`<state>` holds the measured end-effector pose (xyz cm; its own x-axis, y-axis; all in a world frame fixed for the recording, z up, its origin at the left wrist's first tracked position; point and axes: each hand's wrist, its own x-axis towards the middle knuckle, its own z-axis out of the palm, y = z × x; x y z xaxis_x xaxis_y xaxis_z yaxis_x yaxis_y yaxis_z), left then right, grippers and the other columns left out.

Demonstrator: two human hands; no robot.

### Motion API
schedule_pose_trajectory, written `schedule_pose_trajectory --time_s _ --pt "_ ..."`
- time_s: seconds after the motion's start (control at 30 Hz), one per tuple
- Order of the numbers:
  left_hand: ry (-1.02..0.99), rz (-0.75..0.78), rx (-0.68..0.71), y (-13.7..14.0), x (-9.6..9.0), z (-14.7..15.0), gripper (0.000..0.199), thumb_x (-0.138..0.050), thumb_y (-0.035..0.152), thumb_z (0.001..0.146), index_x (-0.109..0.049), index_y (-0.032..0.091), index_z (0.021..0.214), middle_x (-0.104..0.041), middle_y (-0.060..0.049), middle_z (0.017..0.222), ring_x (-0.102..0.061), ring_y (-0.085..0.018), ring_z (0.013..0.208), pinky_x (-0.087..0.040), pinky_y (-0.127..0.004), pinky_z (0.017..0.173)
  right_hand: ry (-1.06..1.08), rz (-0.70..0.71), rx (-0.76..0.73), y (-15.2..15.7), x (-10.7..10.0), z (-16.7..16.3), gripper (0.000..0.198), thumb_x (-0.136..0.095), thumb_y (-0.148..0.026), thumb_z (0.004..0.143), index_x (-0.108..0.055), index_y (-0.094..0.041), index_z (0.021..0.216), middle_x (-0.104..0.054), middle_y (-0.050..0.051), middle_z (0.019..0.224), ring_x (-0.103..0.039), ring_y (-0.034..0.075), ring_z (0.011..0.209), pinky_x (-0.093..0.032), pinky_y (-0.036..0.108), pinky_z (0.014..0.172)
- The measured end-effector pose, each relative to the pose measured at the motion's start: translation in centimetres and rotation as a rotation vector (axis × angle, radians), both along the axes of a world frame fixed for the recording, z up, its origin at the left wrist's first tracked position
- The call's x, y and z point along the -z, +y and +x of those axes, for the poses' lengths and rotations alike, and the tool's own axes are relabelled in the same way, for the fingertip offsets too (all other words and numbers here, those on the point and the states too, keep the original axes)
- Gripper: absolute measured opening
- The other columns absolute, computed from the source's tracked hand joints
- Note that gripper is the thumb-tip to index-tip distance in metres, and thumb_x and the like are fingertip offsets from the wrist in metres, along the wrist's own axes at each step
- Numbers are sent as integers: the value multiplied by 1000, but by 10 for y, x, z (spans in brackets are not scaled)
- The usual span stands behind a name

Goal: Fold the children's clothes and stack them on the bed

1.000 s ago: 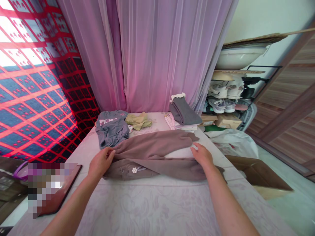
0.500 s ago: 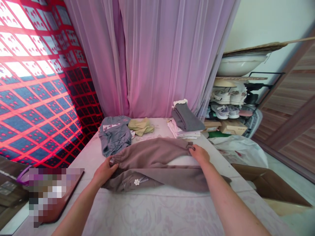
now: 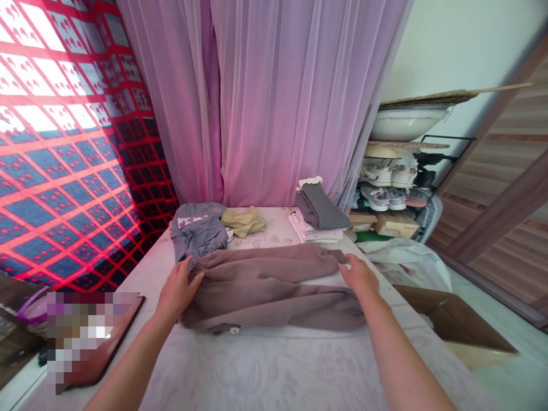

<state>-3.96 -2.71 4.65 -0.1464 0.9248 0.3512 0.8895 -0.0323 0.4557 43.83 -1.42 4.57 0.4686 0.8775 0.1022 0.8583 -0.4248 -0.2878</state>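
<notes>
Brown trousers (image 3: 265, 279) lie lengthwise across the patterned white surface, waist to the left and legs to the right. My left hand (image 3: 177, 285) grips the waistband end, thumb on top of the cloth. At the far leg's cuff, my right hand (image 3: 359, 277) pinches the hem. The nearer leg lies slightly rumpled, its end partly behind my right forearm. A small white flower trim (image 3: 234, 330) peeks out at the trousers' front edge.
Behind the trousers lie blue-grey clothing (image 3: 199, 234), an olive garment (image 3: 244, 221) and a folded stack topped by dark grey cloth (image 3: 321, 205). A reddish-brown board (image 3: 115, 342) sits at left. Right of the surface are a cardboard box (image 3: 462, 319) and a shoe rack (image 3: 428, 188).
The trousers' near edge has turned so the flower trim is mostly covered. Both hands have shifted slightly while keeping hold of the waistband and cuff. The view has moved a little.
</notes>
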Motion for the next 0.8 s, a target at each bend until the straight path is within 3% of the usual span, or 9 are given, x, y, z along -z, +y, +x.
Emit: schedule_pose_trajectory --time_s 0.13,0.2,0.3,0.37,0.47,0.63,0.8 --pt "67 229 319 -43 21 4 26 -50 42 88 -67 23 96 -69 -8 108 -64 -23 101 -50 -38 91 79 139 -30 -40 27 9 33 -43 -37 85 -70 -24 97 -71 7 97 -66 23 87 -47 32 72" --pt "84 240 477 -63 27 4 22 -51 40 90 -68 24 89 -72 -4 95 -66 -19 91 -52 -32 85 149 263 -43 -61 43 16 32 -45 -41 81 -71 -24 86 -72 6 89 -66 23 80 -48 31 70" --pt "131 188 591 -80 34 0 21 -58 42 87 -69 25 92 -73 -4 93 -68 -18 86 -53 -29 79 260 389 -165 -81 62 25 32 -47 -45 75 -71 -24 76 -73 6 84 -66 23 78 -50 33 74" --pt "170 161 607 -82 40 -3 25 -62 44 83 -69 25 98 -73 -5 98 -68 -20 89 -53 -31 81 296 391 -316 -87 69 29 32 -48 -47 73 -71 -24 75 -74 6 87 -66 25 86 -50 37 84" --pt "182 137 594 -79 48 -5 23 -61 39 84 -69 23 99 -72 -7 99 -67 -21 92 -52 -34 84 262 284 -492 -92 73 30 35 -56 -49 69 -74 -24 86 -72 7 107 -61 28 107 -44 43 99" --pt "150 159 535 -78 53 1 22 -47 31 91 -66 20 90 -71 -7 92 -66 -19 86 -51 -33 79 65 124 -522 -97 81 27 47 -65 -48 66 -71 -29 109 -59 5 132 -49 29 127 -38 47 106" --pt "269 236 465 -87 56 4 22 -43 27 92 -63 19 94 -69 -7 88 -63 -21 85 -48 -36 81 -59 347 -498 -95 93 21 36 -48 -44 82 -73 -24 98 -69 8 113 -58 26 114 -43 42 98"
